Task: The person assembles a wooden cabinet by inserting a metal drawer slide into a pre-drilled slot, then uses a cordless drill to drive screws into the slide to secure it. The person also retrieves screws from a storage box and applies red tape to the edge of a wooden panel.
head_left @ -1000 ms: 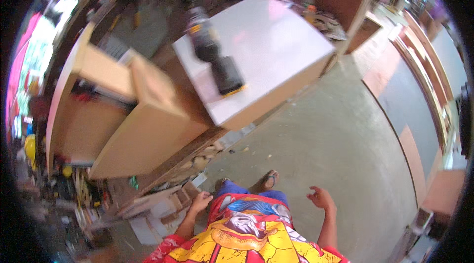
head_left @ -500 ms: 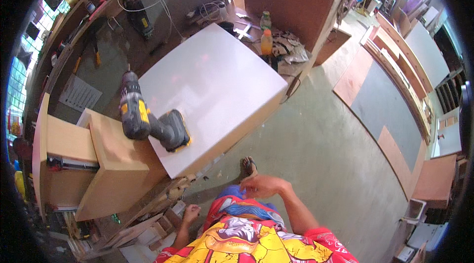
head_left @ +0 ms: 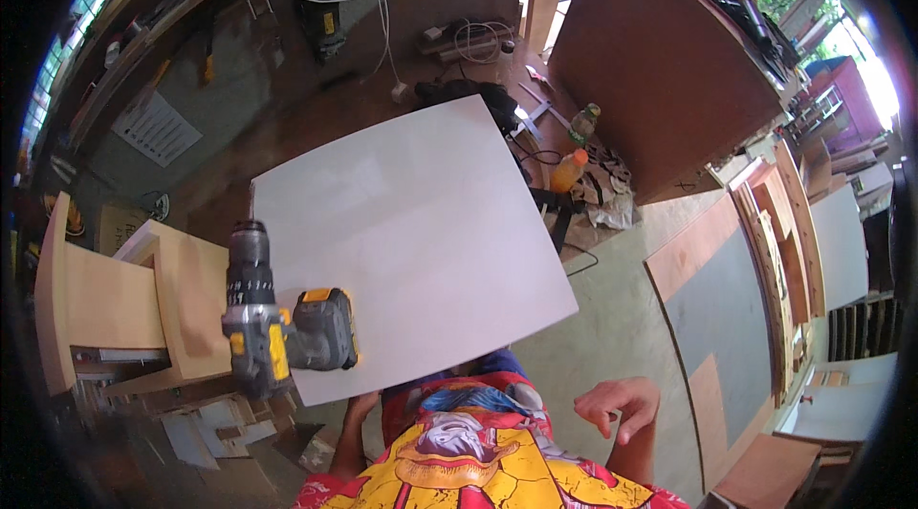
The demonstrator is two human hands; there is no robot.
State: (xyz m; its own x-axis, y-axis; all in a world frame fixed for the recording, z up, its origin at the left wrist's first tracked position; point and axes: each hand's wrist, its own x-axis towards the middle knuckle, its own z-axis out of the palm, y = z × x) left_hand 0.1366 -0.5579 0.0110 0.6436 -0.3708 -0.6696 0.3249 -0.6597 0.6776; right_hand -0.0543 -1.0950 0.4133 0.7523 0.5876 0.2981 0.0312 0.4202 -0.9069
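A yellow-and-black cordless drill (head_left: 256,318) rests with its battery on the near left part of a white-topped box or cabinet (head_left: 421,232), its bit toward the far side. My left hand (head_left: 361,404) is low at the near edge of the white top, just right of the drill's battery. Its fingers are mostly hidden there, so whether it touches the edge does not show. Held out to the right of my body, my right hand (head_left: 623,406) has loosely bent fingers set apart, with nothing in them, above the floor.
Partly pulled-out wooden drawers (head_left: 110,299) stand at the left. Beyond the white top are an orange-capped bottle (head_left: 569,171), a green bottle (head_left: 583,122) and crumpled paper (head_left: 607,189). A tall brown cabinet (head_left: 660,69) rises behind. Large panels (head_left: 717,318) lie on the floor at right.
My view has moved up to the white top, which now lies right before me. My right hand has swung from before my body out to the right; my left is now at the top's edge.
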